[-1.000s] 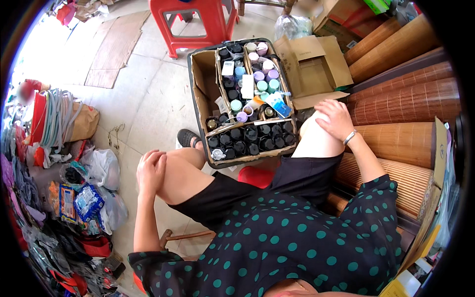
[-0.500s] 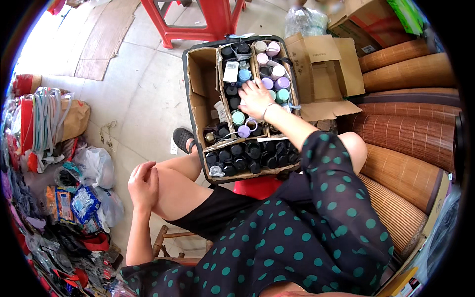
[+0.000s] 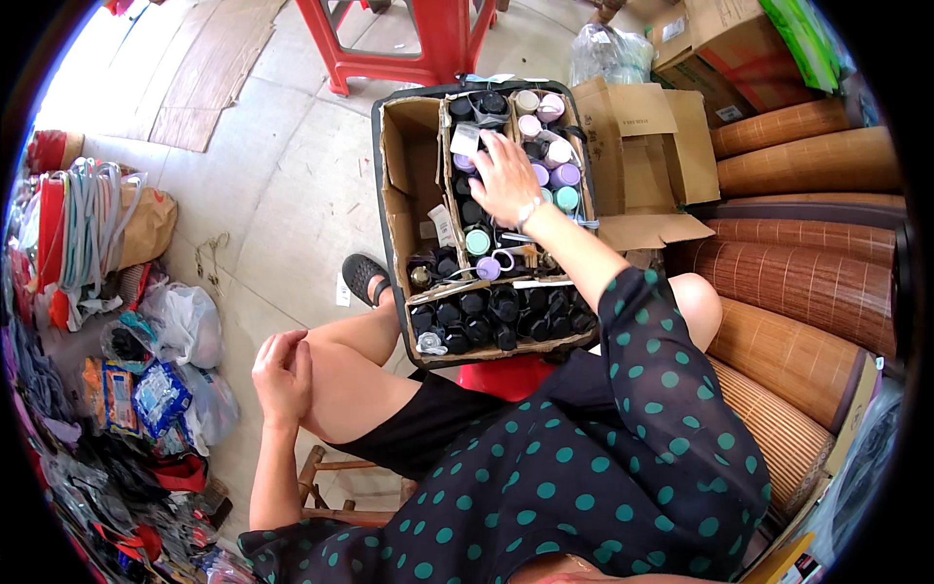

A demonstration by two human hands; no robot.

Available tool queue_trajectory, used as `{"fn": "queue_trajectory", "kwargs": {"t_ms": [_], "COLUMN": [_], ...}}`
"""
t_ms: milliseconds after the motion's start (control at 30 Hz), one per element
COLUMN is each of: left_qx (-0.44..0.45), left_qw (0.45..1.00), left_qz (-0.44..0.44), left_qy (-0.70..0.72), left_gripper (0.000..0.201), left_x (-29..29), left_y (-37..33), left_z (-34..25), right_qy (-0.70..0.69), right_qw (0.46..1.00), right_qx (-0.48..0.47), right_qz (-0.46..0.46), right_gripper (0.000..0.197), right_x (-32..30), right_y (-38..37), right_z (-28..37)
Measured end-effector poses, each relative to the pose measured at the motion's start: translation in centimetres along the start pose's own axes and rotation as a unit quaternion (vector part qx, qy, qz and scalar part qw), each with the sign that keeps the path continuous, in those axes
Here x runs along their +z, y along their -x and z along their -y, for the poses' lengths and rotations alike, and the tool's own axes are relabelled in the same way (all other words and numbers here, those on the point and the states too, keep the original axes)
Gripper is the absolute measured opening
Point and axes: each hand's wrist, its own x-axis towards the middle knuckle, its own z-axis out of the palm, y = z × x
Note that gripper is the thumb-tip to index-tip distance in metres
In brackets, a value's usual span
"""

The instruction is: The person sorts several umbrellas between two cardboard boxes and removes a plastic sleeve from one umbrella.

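Note:
A black crate (image 3: 382, 209) with cardboard dividers stands in front of me, packed with bottles under black, white, lilac and mint caps. Over its middle compartment reaches my right hand (image 3: 508, 182), fingers spread and pointing down among the caps. A lilac cap (image 3: 464, 163) shows beside its fingertips, close to a white tag (image 3: 465, 138); whether they touch it I cannot tell. Nearer me are a mint cap (image 3: 477, 241) and a lilac cap with a loop (image 3: 488, 268). My left hand (image 3: 282, 378) rests on my left knee, loosely open and holding nothing.
An open cardboard box (image 3: 693, 146) adjoins the crate's right side, with rolled bamboo mats (image 3: 793, 273) beyond. A red stool (image 3: 389, 70) stands past the far edge. Plastic bags (image 3: 190, 326) and packed goods line the left.
My right hand has moved a little farther away over the caps. The blue cap by its fingertips is out of sight, and a lilac cap shows there. My left hand stays put.

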Motion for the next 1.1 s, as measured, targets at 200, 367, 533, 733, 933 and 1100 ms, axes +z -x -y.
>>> {"fn": "queue_trajectory", "kwargs": {"t_ms": [200,367,533,733,933,1100], "left_qx": [-0.021,-0.019,-0.032,-0.048,-0.038,-0.042], "left_qw": [1.0,1.0,0.999,0.998,0.999,0.999], "left_qz": [-0.019,-0.01,-0.005,-0.012,0.007,-0.002], "left_qy": [0.012,0.014,0.036,0.04,0.006,0.02], "left_gripper": [0.011,0.011,0.011,0.012,0.011,0.011], "left_x": [-0.3,-0.4,-0.3,-0.5,-0.7,-0.7], "left_y": [0.0,-0.4,-0.4,-0.1,-0.4,-0.3], "left_z": [0.2,-0.2,-0.4,0.5,0.0,0.0], "right_qy": [-0.033,-0.041,-0.075,-0.112,-0.144,-0.078], "right_qw": [0.978,0.975,0.991,0.983,0.982,0.987], "right_qx": [0.089,0.1,0.087,0.085,0.109,0.143], "right_qz": [0.184,0.194,0.076,0.118,0.05,-0.003], "right_gripper": [0.043,0.044,0.046,0.044,0.026,0.026], "right_x": [2.2,1.9,3.6,3.8,2.4,2.6], "right_y": [1.4,0.9,-2.4,1.6,-1.3,-6.1], "right_z": [2.1,1.7,-0.1,1.2,-0.7,-6.4]}}
